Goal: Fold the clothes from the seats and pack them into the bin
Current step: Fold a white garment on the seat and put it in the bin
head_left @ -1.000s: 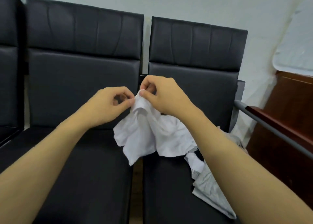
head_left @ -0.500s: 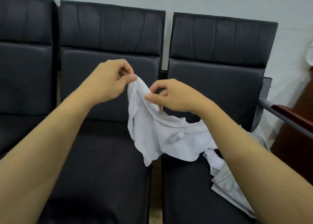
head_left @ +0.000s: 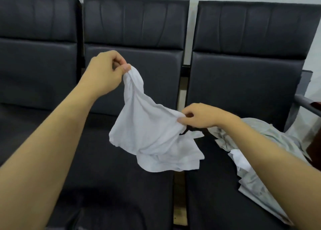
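A white garment (head_left: 152,134) hangs in the air over the gap between the middle seat (head_left: 121,169) and the right seat (head_left: 217,169). My left hand (head_left: 106,69) pinches its top edge, held high in front of the middle backrest. My right hand (head_left: 201,115) pinches another part of the edge, lower and to the right. The cloth sags between the two hands and its lower folds brush the seat cushions. A pale grey-green garment (head_left: 257,163) lies crumpled on the right seat, partly hidden by my right forearm. No bin is in view.
Three black padded seats stand in a row against a pale wall; the left seat (head_left: 34,90) is bare. A grey metal armrest (head_left: 307,104) bounds the right seat, with brown wooden furniture (head_left: 316,151) beyond it.
My hands have moved apart along the white garment's edge: the left one up and left, the right one down and right. The cloth is stretched wider. The view has shifted left.
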`<state>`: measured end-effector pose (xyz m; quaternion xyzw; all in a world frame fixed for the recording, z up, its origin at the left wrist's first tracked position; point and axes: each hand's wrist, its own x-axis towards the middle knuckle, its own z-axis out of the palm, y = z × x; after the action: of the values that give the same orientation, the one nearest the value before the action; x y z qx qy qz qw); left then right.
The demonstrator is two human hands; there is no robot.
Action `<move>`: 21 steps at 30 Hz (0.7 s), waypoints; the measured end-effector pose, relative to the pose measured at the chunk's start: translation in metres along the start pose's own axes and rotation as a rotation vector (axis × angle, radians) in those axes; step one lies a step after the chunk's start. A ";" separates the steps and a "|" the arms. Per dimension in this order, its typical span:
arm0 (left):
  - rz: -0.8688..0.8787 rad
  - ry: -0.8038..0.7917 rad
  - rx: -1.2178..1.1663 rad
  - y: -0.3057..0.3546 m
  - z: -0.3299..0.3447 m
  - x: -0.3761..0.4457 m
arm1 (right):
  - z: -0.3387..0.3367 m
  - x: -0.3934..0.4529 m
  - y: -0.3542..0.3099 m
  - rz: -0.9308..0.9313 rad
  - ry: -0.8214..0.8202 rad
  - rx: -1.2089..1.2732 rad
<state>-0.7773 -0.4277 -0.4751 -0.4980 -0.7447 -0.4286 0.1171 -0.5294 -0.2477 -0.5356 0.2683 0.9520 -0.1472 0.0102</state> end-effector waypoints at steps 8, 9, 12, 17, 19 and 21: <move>-0.140 -0.031 0.083 -0.024 -0.010 -0.004 | -0.022 -0.020 -0.053 -0.297 0.274 0.565; -0.129 -0.117 0.101 -0.024 -0.005 -0.006 | -0.017 -0.016 -0.054 -0.288 0.249 0.504; -0.094 -0.323 0.130 -0.014 0.018 -0.015 | 0.006 0.000 -0.036 -0.168 0.041 0.220; -0.066 -0.638 0.171 0.000 0.045 -0.028 | 0.058 0.016 0.009 0.100 -0.349 -0.274; -0.094 -0.836 0.198 0.001 0.053 -0.037 | 0.072 0.015 0.013 0.114 -0.470 -0.227; -0.093 -1.003 0.267 0.000 0.065 -0.048 | 0.082 0.014 0.011 0.079 -0.516 -0.254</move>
<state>-0.7379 -0.4090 -0.5430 -0.5893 -0.7788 -0.0432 -0.2107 -0.5406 -0.2553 -0.6183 0.2555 0.9176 -0.0896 0.2911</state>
